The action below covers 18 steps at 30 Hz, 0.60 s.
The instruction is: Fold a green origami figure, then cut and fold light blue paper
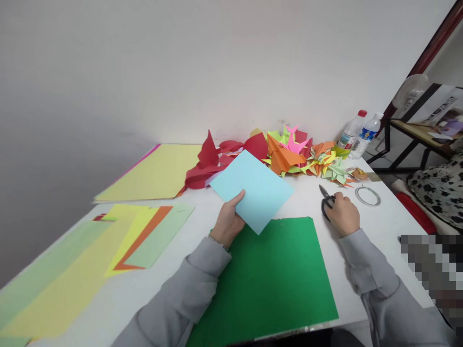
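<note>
A light blue square of paper [256, 190] is pinched in my left hand [230, 220], thumb on top, above the far edge of a green sheet [278, 274]. My right hand [343, 212] is closed around the handles of black scissors [326, 196] at the right side of the white table [390, 250]. The scissors' blades point away from me, toward folded paper pieces. Just right of that hand lies a roll of tape [368, 196].
Yellow sheets [152, 171] and coloured strips [90, 255] cover the left side. Red paper pieces [208, 164] and folded orange, pink and green shapes [284, 154] lie along the wall. Two bottles [349, 135] stand at the back right.
</note>
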Each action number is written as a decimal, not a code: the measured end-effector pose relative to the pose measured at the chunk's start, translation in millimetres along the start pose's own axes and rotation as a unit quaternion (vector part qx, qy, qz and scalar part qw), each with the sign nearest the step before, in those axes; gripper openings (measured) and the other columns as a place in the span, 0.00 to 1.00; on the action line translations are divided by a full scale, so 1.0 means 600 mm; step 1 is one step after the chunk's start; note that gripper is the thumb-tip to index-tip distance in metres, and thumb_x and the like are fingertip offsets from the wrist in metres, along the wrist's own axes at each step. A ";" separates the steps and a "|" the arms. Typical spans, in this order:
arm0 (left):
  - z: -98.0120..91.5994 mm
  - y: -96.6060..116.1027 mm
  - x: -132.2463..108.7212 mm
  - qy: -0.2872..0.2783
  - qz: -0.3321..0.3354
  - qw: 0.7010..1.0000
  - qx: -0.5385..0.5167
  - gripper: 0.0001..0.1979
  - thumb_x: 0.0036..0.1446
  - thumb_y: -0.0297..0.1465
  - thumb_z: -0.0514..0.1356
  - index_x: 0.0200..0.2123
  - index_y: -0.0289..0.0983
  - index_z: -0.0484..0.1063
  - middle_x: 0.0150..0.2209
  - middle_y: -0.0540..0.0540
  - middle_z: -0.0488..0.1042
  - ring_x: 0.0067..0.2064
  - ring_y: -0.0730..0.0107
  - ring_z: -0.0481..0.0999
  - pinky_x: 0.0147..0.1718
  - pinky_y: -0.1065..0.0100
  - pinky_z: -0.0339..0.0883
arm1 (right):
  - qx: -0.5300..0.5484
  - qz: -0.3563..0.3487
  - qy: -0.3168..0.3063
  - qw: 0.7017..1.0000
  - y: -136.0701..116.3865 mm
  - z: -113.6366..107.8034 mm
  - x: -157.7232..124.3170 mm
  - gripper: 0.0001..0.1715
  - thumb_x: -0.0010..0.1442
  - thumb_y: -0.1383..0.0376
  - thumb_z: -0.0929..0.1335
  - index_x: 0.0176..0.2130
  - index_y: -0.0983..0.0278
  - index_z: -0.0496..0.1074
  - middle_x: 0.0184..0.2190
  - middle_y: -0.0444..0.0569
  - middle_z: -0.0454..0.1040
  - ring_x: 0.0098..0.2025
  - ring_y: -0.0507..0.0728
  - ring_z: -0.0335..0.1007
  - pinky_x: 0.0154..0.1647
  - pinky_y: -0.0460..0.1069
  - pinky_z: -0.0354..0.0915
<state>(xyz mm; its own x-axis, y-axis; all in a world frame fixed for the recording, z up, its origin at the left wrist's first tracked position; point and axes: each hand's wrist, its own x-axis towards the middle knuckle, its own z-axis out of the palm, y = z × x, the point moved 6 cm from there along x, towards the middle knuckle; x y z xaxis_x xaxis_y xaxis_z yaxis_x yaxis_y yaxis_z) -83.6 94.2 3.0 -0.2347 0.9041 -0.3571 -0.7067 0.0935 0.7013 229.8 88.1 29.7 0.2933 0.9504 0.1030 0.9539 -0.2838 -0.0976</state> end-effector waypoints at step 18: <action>-0.014 0.003 0.016 0.013 -0.006 0.999 -0.030 0.15 0.54 0.28 0.64 0.46 0.38 0.74 0.46 0.44 0.79 0.47 0.59 0.78 0.47 0.62 0.75 | 0.680 -0.143 -0.513 0.505 -0.129 0.004 -0.124 0.47 0.55 0.32 0.54 0.53 0.65 0.61 0.35 0.59 0.79 0.17 0.52 0.65 0.16 0.46 0.57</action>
<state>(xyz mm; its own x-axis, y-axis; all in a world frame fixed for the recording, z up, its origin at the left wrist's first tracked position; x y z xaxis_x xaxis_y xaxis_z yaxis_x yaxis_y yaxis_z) -92.7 99.4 -4.4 -0.2427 0.8921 -0.3812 -0.7477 0.0784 0.6594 134.1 39.4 27.3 -0.6959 0.6919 -0.1925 -0.1820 -0.4293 -0.8846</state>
